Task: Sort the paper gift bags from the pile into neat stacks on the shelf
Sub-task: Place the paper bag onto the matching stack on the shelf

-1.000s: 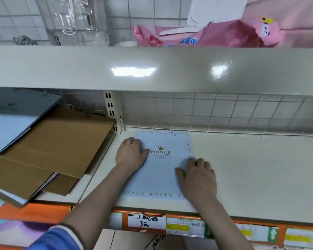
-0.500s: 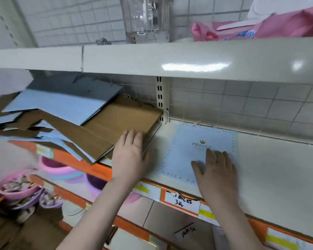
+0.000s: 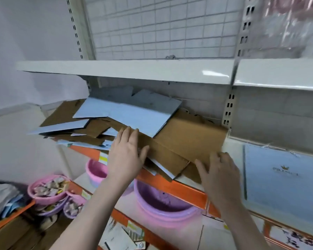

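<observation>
White gridded backing and slotted uprights are seen behind a run of pale shop shelving, with an upper shelf (image 3: 134, 71) overhanging the working shelf (image 3: 233, 148), whose front edge is trimmed in orange. On the left bay of that shelf a loose pile of gift bags (image 3: 126, 120) is spread flat, brown and pale blue ones overlapping at all angles and some jutting past the edge. To the right, beyond the upright, a single blue bag (image 3: 282, 179) printed with a small crown is laid flat and squared up, judged to be the start of a stack. Below, pink and purple plastic basins (image 3: 163, 204) are stored on a lower level. The picking step appears to be in hand: the left hand (image 3: 126, 152) is laid on the pile with fingers nearly straight, touching the edge of a brown bag (image 3: 186, 141), and nothing is gripped. The right hand (image 3: 219, 170) is held just at that bag's near corner with fingers slightly bent; whether it touches cannot be told. For the next move, one bag would probably need to be freed without the overhanging ones being dragged off, then matched by colour.
</observation>
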The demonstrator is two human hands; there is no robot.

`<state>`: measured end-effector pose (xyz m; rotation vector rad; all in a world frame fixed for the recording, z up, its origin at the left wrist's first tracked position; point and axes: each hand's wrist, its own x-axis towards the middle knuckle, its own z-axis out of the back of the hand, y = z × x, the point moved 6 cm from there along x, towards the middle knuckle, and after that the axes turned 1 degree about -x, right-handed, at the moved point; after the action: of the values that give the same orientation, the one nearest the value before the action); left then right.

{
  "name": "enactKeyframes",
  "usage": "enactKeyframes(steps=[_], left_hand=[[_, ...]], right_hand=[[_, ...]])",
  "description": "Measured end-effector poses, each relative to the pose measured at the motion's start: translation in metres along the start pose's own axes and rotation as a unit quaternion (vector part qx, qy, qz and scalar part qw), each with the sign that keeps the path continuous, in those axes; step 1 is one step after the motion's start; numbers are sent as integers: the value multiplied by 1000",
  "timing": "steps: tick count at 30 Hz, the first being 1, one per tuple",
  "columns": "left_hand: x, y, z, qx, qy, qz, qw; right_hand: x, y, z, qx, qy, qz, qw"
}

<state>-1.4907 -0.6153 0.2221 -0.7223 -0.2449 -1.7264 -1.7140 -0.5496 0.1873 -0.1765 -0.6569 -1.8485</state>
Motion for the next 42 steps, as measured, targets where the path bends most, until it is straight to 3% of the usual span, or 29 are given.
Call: enactKeyframes(steps=[5, 10, 16, 23, 30, 33, 37, 42], left_hand=[[46, 83, 8, -3, 6, -22, 1000], [91, 118, 5, -7, 21, -40, 999], [142, 119, -26, 10, 71, -57, 996], [178, 106, -67, 51, 200, -33, 978], [202, 92, -73, 77, 210, -52, 973], [206, 96, -72, -35, 199, -46, 978], [203, 104, -62, -246, 198, 5, 949], [199, 109, -54, -336, 177, 19, 925]], right_hand=[[14, 78, -21, 8, -10, -27, 1000], [39, 120, -34, -29, 1, -50, 998], [68, 139, -50, -39, 18, -60, 997], [101, 144, -75, -28, 52, -72, 996], [113, 148, -88, 35, 47, -82, 995], [115, 146, -88, 70, 32, -112, 991], [117, 149, -82, 112, 5, -141, 984], [104, 152, -68, 180, -45, -187, 965]])
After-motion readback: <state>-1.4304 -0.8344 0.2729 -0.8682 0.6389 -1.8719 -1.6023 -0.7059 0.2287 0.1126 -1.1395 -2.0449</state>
